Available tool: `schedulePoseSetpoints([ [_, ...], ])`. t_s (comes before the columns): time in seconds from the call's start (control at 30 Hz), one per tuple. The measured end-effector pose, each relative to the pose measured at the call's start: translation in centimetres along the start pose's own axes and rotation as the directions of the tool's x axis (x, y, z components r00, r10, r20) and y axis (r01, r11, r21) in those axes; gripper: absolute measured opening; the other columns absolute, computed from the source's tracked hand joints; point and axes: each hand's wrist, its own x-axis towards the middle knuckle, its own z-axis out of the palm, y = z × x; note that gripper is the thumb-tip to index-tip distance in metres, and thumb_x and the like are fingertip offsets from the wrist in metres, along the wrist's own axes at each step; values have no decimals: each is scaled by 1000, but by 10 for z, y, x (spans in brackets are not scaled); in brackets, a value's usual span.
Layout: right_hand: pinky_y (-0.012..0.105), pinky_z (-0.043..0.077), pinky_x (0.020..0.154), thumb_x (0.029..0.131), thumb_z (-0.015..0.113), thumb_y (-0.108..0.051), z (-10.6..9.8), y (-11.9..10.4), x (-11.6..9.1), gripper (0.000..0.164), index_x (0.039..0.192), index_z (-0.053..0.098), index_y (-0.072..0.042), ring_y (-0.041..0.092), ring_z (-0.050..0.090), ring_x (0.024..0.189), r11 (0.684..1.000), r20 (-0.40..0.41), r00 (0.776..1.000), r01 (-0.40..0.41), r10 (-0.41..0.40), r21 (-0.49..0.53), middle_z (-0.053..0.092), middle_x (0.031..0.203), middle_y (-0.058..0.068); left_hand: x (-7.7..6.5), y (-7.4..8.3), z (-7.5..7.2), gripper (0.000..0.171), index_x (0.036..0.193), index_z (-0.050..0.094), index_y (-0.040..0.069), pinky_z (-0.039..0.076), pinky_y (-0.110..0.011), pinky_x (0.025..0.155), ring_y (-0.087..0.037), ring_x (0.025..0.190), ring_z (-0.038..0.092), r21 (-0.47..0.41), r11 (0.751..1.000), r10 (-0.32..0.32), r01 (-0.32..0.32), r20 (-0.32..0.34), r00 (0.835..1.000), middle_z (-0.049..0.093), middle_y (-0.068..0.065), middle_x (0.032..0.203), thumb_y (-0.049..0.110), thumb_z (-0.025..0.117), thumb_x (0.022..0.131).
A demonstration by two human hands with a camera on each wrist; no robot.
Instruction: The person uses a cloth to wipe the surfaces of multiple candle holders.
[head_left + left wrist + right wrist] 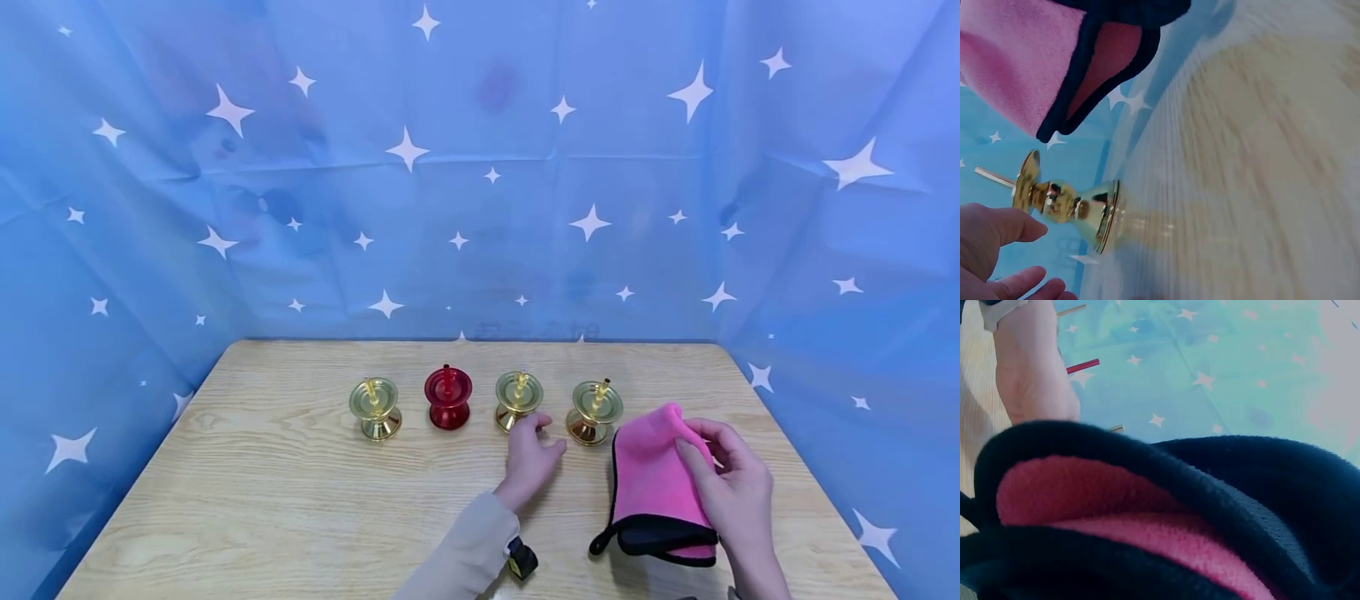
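Note:
My right hand (738,492) pinches the top edge of a folded pink cloth (652,467) with black trim and a black hanging loop. The cloth hangs over the right side of the table, and in the right wrist view its dark edges and pink folds fill the lower half. My left hand (531,462) reaches in with thumb and fingers apart, its fingertips close to the base of a gold candle holder (519,392). To its right stands another gold candle holder (597,404). In the left wrist view, a gold candle holder (1063,200) appears beyond the left thumb.
Left of these are a red candle holder (448,396) and one more gold candle holder (381,425), so the holders form a row across the wooden table (262,500). A blue curtain (480,200) with white stars surrounds the table's back and sides.

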Motion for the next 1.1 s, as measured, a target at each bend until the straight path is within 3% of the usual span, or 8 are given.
schedulePoseSetpoints([
  [0.33,17,41,46,83,68,-3,4,-1,-1,20,102,65,-2,1,54,58,1000,45,999,5,-4,-29,63,76,-19,2,-11,-21,15,76,62,2,45,-22,60,-8,66,51,6,999,-41,43,-147,988,58,1,70,0,73,65],
  [0.47,17,41,46,83,67,-3,6,-1,-2,18,101,65,0,1,53,58,1000,53,998,23,-22,-18,65,76,-12,5,-18,-25,21,76,57,3,44,-24,57,-10,65,50,59,997,-40,54,-219,975,56,-2,70,3,75,65],
  [0.63,17,42,47,83,67,-2,8,-1,-2,18,101,65,0,1,54,58,999,64,997,34,-34,-10,64,76,-12,12,-23,-28,34,90,54,3,47,-31,68,-19,77,54,57,994,-72,91,-279,958,56,-8,85,7,78,65],
  [0.83,18,43,46,83,67,-2,10,-1,-3,18,101,65,-1,3,54,54,1000,73,997,2,0,-14,65,72,-8,21,-29,-28,44,101,55,1,48,-37,81,-25,91,56,10,998,-54,60,-275,960,57,-8,95,3,78,64],
  [0.97,19,43,45,84,67,-3,10,-2,-3,18,101,65,-2,3,55,53,1000,81,997,0,2,-24,64,72,-11,24,-29,-29,45,104,57,1,46,-40,85,-27,96,56,7,996,-80,84,-252,964,58,-9,98,2,78,64],
  [1.1,19,44,45,84,67,-5,11,-2,-4,17,101,66,-3,3,55,55,999,83,997,9,-6,-36,66,75,-5,27,-30,-28,48,107,57,2,44,-43,89,-28,100,54,39,992,-105,117,-229,968,60,-10,102,4,79,64],
])
